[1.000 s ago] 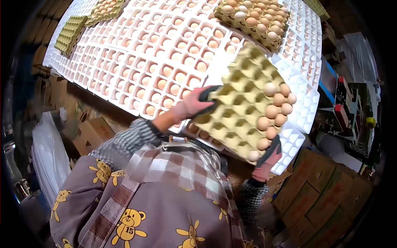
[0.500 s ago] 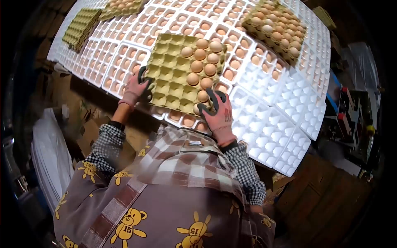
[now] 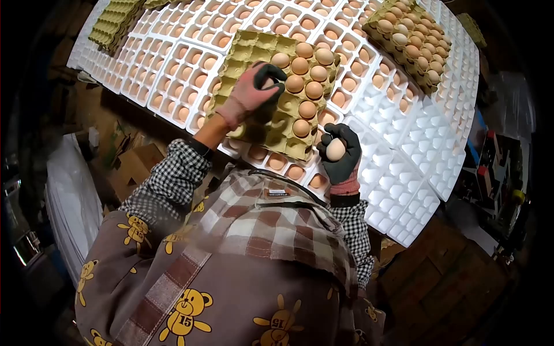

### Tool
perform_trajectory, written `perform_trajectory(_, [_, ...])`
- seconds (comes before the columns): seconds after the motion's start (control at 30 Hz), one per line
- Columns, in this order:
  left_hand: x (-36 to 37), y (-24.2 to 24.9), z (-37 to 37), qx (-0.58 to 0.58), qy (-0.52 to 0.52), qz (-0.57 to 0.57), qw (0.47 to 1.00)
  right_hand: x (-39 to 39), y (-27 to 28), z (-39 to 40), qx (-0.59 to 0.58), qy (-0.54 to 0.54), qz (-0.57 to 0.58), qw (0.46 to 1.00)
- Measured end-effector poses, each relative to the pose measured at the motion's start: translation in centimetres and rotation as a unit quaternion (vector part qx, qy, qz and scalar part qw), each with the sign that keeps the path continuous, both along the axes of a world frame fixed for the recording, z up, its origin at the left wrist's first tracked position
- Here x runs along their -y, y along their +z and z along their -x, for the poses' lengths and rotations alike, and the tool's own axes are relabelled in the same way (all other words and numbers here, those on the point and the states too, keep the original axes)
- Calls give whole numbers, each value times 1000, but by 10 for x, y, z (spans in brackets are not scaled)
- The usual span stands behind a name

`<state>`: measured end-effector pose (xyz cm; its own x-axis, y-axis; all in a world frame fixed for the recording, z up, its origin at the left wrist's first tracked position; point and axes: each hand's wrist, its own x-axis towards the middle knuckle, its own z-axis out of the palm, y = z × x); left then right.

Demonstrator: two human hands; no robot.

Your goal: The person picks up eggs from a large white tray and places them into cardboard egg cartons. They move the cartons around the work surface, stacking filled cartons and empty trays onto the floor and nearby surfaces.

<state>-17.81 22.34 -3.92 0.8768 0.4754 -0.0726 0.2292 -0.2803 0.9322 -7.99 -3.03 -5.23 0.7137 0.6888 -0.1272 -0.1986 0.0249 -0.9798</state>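
Note:
Both my hands wear pink gloves with dark palms. My left hand [image 3: 257, 89] is over the green egg tray [image 3: 242, 49], its fingers curled round an egg [image 3: 268, 83]. Several brown eggs stand in the tray's right part, and many of its left cups hold nothing. To the right of the tray's near corner, my right hand [image 3: 341, 154] is turned palm up with an egg [image 3: 335, 150] in its fingers. Beneath the green tray lie white trays [image 3: 176, 86] with eggs in their cells.
A second green tray full of eggs [image 3: 412, 43] sits at the back right. Stacked green trays [image 3: 113, 23] are at the back left. White trays with unfilled cells [image 3: 381, 173] lie to the right. Cardboard [image 3: 135, 170] is below the table's left edge.
My left hand has moved from the tray's left edge to above it and holds an egg. My right hand has left the near right corner, turned over, and holds an egg.

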Motion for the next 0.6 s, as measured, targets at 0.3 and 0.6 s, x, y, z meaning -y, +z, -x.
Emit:
perform_trajectory(0.3, [-15,26,-37,-138,-25,-314,939,-21,-23,0,195,21,150,969])
perform_trajectory(0.6, [-32,27,-64,-262,-127,-535,793,-57,6,-21,534,135,449,703])
